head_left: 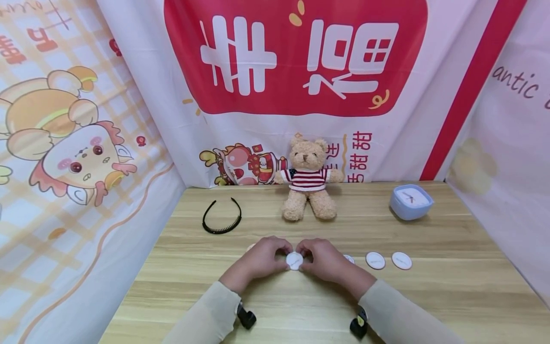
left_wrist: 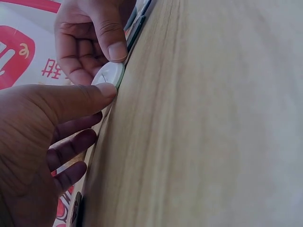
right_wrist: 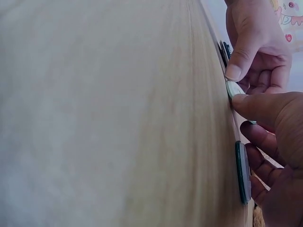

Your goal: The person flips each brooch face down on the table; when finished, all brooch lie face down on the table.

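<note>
A small round white disc (head_left: 294, 261) with faint writing on top lies low over the wooden table, between both hands. My left hand (head_left: 267, 256) pinches its left edge with thumb and fingertips. On the opposite edge, the thumb and fingers of my right hand (head_left: 323, 258) pinch it too. The left wrist view shows a green rim under the white disc (left_wrist: 110, 74), with a thumb on each side. Beside my right hand, another disc (right_wrist: 243, 172) stands close to the fingers, partly hidden by the hand in the head view. A round edge (head_left: 251, 247) peeks out behind my left hand.
Two more white discs, one nearer (head_left: 375, 260) and one farther right (head_left: 401, 261), lie in a row. Behind are a black toothed headband (head_left: 221, 230), a teddy bear (head_left: 307, 180) in a striped shirt and a blue clock (head_left: 411, 202). Printed cloth (head_left: 296, 129) hangs at the table's back.
</note>
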Tool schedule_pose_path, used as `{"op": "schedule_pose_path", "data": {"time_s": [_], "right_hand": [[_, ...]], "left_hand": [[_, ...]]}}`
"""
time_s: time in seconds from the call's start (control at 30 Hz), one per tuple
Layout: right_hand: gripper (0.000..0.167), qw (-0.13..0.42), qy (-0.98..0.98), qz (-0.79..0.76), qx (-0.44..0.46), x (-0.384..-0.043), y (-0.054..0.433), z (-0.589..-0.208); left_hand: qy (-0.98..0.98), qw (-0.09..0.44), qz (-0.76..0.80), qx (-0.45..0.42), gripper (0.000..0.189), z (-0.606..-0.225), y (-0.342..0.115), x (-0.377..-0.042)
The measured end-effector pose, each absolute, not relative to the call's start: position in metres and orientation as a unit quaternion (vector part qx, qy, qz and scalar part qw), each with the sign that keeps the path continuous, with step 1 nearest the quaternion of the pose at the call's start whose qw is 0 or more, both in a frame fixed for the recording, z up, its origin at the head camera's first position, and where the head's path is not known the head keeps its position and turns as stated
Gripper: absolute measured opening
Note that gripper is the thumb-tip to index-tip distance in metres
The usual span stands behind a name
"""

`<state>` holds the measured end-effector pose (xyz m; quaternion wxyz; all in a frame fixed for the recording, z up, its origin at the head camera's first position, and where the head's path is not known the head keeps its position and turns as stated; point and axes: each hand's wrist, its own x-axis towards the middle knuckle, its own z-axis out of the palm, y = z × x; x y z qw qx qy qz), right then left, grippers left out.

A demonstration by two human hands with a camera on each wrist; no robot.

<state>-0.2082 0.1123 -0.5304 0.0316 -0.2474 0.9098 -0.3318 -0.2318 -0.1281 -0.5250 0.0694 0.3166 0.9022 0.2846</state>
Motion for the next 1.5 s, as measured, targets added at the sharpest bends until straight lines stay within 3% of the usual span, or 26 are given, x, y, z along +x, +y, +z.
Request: {"op": "schedule_pose_path", "data": {"time_s": [1.03, 1.5], "right_hand": [[0.029, 0.009, 0.911, -0.262, -0.317, -0.206, 0.115, -0.526], [0.031, 0.035, 0.922, -0.258, -0.288, -0.208, 0.114, -0.525]], "left_hand": [[0.909, 0.06, 0.213, 0.352, 0.03, -0.52, -0.13, -0.229], [0.92, 0.062, 0.292, 0.252, 0.057, -0.517, -0.173, -0.229]]}}
